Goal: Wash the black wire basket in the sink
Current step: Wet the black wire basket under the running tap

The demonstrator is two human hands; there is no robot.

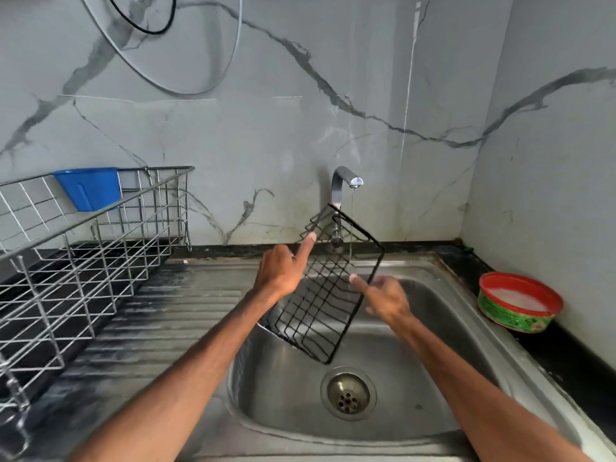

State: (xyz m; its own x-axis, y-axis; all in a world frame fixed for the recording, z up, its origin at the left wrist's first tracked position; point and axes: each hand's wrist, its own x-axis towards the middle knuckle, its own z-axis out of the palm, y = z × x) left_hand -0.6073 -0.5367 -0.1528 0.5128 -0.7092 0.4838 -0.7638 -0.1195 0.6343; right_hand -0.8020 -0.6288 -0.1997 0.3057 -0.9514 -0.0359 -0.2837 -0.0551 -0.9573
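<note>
The black wire basket (325,288) hangs tilted over the steel sink (393,411), its top end up by the tap (343,185). A thin stream of water runs from the tap down past the basket's right rim. My left hand (283,271) holds the basket's left side, index finger stretched up along the wire. My right hand (383,300) is at the right rim, index finger pointing onto the frame; how the other fingers grip is hidden.
A steel wire dish rack (83,261) with a blue plastic cup (88,188) stands on the left. The ribbed draining board (160,311) lies between rack and sink. A red-rimmed green tub (520,305) of soap sits on the right counter. The drain (348,393) is open below.
</note>
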